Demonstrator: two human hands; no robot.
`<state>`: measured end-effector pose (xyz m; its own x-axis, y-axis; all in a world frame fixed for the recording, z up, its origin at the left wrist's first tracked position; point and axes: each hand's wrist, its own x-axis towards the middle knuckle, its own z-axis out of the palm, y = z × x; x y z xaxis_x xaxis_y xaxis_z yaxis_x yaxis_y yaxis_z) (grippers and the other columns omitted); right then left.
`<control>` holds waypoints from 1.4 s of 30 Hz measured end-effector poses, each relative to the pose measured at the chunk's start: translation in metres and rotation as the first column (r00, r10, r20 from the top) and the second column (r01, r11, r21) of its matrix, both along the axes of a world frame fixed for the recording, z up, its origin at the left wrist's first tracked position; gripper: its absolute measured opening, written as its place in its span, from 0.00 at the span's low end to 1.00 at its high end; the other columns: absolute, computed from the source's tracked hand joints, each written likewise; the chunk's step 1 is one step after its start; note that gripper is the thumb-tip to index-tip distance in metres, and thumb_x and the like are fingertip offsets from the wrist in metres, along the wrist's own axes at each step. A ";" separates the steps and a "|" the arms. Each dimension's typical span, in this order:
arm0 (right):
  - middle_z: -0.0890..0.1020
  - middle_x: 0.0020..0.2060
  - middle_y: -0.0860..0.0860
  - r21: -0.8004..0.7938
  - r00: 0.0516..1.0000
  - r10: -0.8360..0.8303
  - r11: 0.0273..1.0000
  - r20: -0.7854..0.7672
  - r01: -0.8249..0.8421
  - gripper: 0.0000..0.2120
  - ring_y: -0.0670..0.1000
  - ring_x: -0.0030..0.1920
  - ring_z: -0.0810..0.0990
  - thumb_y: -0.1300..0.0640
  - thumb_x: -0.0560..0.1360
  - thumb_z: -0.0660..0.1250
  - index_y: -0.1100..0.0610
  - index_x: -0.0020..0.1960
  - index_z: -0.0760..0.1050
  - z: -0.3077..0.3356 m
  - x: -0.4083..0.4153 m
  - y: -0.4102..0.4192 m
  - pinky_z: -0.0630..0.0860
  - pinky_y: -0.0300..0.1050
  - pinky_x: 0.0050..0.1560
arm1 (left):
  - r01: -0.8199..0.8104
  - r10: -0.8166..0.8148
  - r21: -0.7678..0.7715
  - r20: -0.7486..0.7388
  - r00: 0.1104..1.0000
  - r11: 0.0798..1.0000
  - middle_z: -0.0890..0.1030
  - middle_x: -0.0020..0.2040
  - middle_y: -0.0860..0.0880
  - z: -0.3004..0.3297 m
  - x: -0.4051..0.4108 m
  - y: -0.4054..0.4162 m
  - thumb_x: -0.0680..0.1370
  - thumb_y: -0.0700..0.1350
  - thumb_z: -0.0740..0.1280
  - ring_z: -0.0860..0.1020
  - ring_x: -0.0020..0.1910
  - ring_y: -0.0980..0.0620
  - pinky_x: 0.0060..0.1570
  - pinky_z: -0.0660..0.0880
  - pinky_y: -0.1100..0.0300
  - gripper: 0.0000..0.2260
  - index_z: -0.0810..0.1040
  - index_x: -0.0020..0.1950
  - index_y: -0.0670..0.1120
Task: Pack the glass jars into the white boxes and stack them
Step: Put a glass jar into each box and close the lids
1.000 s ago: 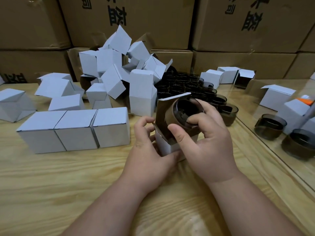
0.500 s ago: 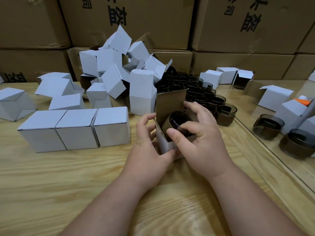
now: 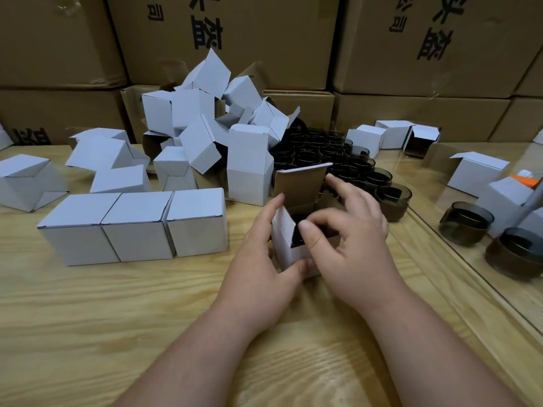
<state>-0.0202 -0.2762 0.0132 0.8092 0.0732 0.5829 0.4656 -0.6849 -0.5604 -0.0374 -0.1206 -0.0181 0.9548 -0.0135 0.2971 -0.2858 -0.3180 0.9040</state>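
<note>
Brown cartons (image 3: 426, 45) wall the wooden surface (image 3: 117, 318); centre, a white box (image 3: 286, 245) stands upright, mouth up, lid flap raised; a dark jar (image 3: 298, 230) sits inside; left hand (image 3: 258, 277) grips its side; right hand (image 3: 352, 248), fingers loosely curled, rests at the opening, thumb on the rim.

Left hand (image 3: 258, 268) grips open white box (image 3: 286, 248); right hand (image 3: 349, 245) over its mouth, lid flap (image 3: 302, 183) upright.
</note>
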 end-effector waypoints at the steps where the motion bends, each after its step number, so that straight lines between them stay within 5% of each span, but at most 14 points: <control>1: 0.70 0.73 0.40 0.124 1.000 0.009 0.992 0.026 -0.012 0.11 0.46 0.76 0.63 0.39 0.75 0.61 0.41 0.49 0.80 0.000 0.000 0.000 0.60 0.54 0.75 | 0.000 0.000 0.017 0.001 1.000 1.000 0.67 0.76 0.66 0.001 0.000 0.000 0.71 0.51 0.77 0.71 0.71 0.66 0.69 0.73 0.56 0.43 0.55 0.72 0.81; 4: 0.79 0.64 0.40 0.545 0.998 0.056 0.838 -0.012 -0.040 0.13 0.41 0.66 0.76 0.45 0.80 0.60 0.43 0.61 0.76 0.000 0.000 -0.001 0.75 0.46 0.66 | -0.002 0.002 0.096 0.006 1.000 0.995 0.61 0.79 0.67 0.001 0.000 0.000 0.75 0.52 0.75 0.61 0.78 0.66 0.76 0.66 0.52 0.40 0.55 0.74 0.79; 7: 0.84 0.58 0.43 0.740 0.972 0.154 0.672 -0.176 0.027 0.11 0.42 0.58 0.82 0.51 0.86 0.57 0.43 0.62 0.76 -0.001 0.005 -0.001 0.78 0.42 0.57 | -0.012 0.012 0.109 -0.002 1.000 0.994 0.58 0.80 0.66 -0.002 0.000 0.000 0.76 0.53 0.75 0.58 0.78 0.68 0.77 0.65 0.52 0.35 0.60 0.72 0.80; 14: 0.86 0.54 0.41 0.719 0.897 0.291 0.694 -0.333 0.042 0.17 0.41 0.55 0.83 0.64 0.82 0.62 0.47 0.63 0.79 -0.005 0.013 -0.001 0.76 0.39 0.53 | -0.045 0.045 -0.007 0.015 0.999 0.999 0.64 0.78 0.64 0.000 -0.001 -0.001 0.71 0.65 0.67 0.64 0.75 0.68 0.73 0.70 0.52 0.27 0.72 0.71 0.70; 22: 0.86 0.46 0.36 0.741 0.908 0.346 0.669 -0.236 -0.062 0.22 0.36 0.47 0.84 0.71 0.79 0.60 0.45 0.58 0.79 -0.008 0.014 -0.004 0.77 0.29 0.40 | -0.075 0.075 -0.011 0.067 0.995 0.997 0.63 0.77 0.68 0.004 -0.005 -0.001 0.79 0.52 0.72 0.64 0.73 0.71 0.71 0.72 0.49 0.15 0.80 0.65 0.63; 29: 0.86 0.49 0.46 0.756 0.905 0.400 0.635 -0.146 -0.159 0.07 0.45 0.49 0.84 0.62 0.75 0.67 0.53 0.50 0.76 -0.011 0.016 -0.004 0.79 0.36 0.45 | -0.043 0.046 -0.035 0.083 0.995 0.998 0.66 0.76 0.67 0.008 -0.005 -0.002 0.80 0.47 0.70 0.61 0.75 0.71 0.72 0.71 0.48 0.18 0.78 0.66 0.67; 33: 0.84 0.47 0.46 0.801 0.871 0.480 0.559 -0.102 -0.214 0.13 0.44 0.46 0.83 0.52 0.75 0.63 0.56 0.57 0.74 -0.009 0.012 -0.005 0.78 0.35 0.40 | -0.056 0.057 -0.097 0.009 0.998 0.994 0.72 0.72 0.68 0.009 -0.006 -0.003 0.75 0.56 0.70 0.78 0.66 0.59 0.61 0.78 0.50 0.14 0.75 0.59 0.68; 35: 0.83 0.46 0.44 0.785 0.875 0.475 0.575 -0.091 -0.231 0.16 0.43 0.47 0.82 0.50 0.75 0.63 0.56 0.59 0.73 -0.009 0.010 -0.004 0.77 0.34 0.42 | -0.069 0.068 -0.128 -0.013 0.998 0.989 0.75 0.68 0.68 0.008 -0.007 -0.003 0.73 0.58 0.70 0.82 0.59 0.58 0.58 0.79 0.48 0.16 0.71 0.58 0.69; 42: 0.83 0.48 0.41 0.678 0.919 0.382 0.701 -0.097 -0.221 0.15 0.40 0.51 0.81 0.53 0.72 0.69 0.53 0.57 0.74 -0.011 0.011 -0.004 0.76 0.36 0.50 | -0.014 0.023 -0.183 0.049 0.999 0.983 0.71 0.70 0.70 0.009 -0.006 -0.002 0.74 0.55 0.71 0.71 0.69 0.69 0.58 0.73 0.64 0.27 0.63 0.64 0.78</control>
<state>-0.0090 -0.2806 0.0021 0.9181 0.0100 0.3962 0.3957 0.0351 -0.9177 -0.0437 -0.1228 -0.0091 0.9379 0.0627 0.3413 -0.3287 -0.1546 0.9317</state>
